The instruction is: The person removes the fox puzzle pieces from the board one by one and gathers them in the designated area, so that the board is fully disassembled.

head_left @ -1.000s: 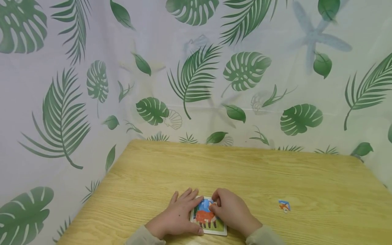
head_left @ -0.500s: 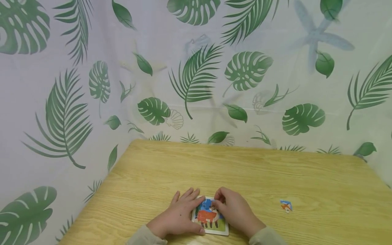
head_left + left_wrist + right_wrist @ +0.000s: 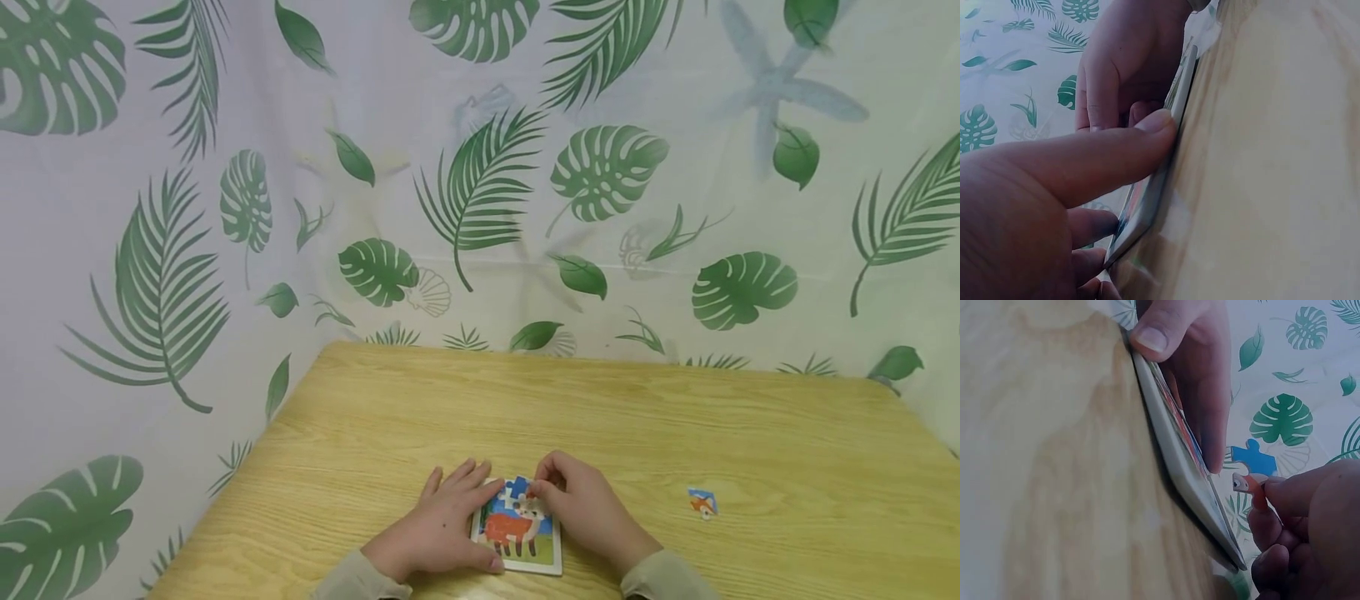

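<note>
A small jigsaw puzzle [image 3: 525, 546] in a white-edged tray shows an orange animal on green grass under blue. My left hand [image 3: 442, 527] rests over its left side, fingers straight and spread. The left thumb [image 3: 1147, 128] lies on the tray's near edge in the left wrist view. At the tray's upper right, my right hand [image 3: 588, 504] pinches a blue and orange puzzle piece [image 3: 1255, 459] between thumb and fingers. That piece is lifted clear of the picture in the right wrist view. Part of it is hidden behind the fingertips.
One loose puzzle piece [image 3: 703, 503], blue and orange, lies on the wooden table [image 3: 600, 408] to the right of my right hand. A white curtain [image 3: 480, 300] printed with green leaves hangs behind and to the left of the table.
My right hand has drawn slightly up and right, lifting the pinched piece off the puzzle and uncovering more of the animal's head. The left hand stays in place on the tray.
</note>
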### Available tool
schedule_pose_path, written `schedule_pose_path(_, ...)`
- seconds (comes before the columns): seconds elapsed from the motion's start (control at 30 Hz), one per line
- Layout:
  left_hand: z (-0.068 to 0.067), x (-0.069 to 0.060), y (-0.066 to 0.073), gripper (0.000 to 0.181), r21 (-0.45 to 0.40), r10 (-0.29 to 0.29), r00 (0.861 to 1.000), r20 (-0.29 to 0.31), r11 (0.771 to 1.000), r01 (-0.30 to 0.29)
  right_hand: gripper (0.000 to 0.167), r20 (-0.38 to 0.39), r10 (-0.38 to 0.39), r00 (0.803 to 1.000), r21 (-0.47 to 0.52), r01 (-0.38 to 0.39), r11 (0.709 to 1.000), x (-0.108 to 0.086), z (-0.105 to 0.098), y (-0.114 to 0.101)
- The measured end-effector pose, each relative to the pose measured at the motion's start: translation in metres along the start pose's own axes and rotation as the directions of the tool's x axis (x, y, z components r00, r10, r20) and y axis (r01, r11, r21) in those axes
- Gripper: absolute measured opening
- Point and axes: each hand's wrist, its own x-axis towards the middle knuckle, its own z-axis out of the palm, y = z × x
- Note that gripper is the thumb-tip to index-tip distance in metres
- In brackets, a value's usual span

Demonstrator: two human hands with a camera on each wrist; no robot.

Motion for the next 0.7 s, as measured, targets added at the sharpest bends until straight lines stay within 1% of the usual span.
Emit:
schedule_pose_path(0.13, -0.001, 0.0, 0.0, 0.103, -0.002, -0.001, 1.0, 0.001, 1.0, 0.001, 0.009, 0.004, -0.005, 1.0, 0.015, 0.005, 1.0, 0.0, -0.002, -0.001)
schedule_pose_path(0.37, -0.001, 0.0, -0.003, 0.103, -0.017, 0.003, 1.0, 0.005, 1.0, -0.003, 0.01, 0.009, -0.007, 1.0, -0.006, 0.007, 1.0, 0.0, -0.009, -0.002)
schedule_pose_path(0.57, 0.001, 0.001, -0.004, 0.102, -0.001, 0.002, 1.0, -0.002, 1.0, -0.002, 0.011, 0.015, 0.051, 0.999, -0.03, -0.05, 0.998, -0.002, -0.025, 0.001)
schedule_pose_path(0.7, 0.002, 0.002, -0.004, 0.102, 0.018, 0.007, 1.0, -0.006, 1.0, -0.007, 0.012, -0.005, 0.041, 0.999, -0.082, -0.042, 0.996, -0.004, -0.038, 0.007)
